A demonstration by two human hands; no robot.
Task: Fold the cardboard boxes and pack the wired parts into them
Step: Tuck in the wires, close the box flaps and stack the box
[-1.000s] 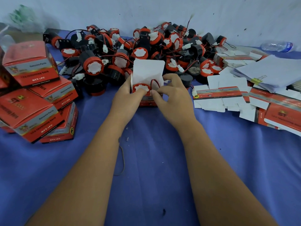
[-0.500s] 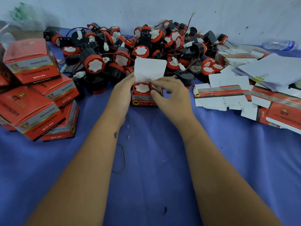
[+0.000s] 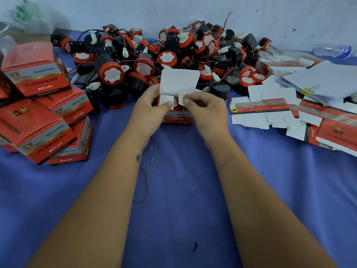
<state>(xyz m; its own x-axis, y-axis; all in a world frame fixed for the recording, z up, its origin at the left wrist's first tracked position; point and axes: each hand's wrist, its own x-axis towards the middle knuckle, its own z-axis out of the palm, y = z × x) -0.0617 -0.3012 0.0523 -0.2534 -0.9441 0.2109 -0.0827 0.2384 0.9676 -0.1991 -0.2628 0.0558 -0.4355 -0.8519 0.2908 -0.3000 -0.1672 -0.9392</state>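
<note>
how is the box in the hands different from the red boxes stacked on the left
The box in the hands has its top open, white lid flap upright, both hands folding its small side flaps; the stacked boxes are closed. It stands level on the blue cloth; the stacked ones lie piled and tilted. Both share the red printed design.

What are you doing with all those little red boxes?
A person is packing. The left hand and right hand are folding the two small side flaps of an open red box over a part inside; its big lid stands up. Behind it is a heap of wired parts, closed boxes left, flat ones right.
</note>
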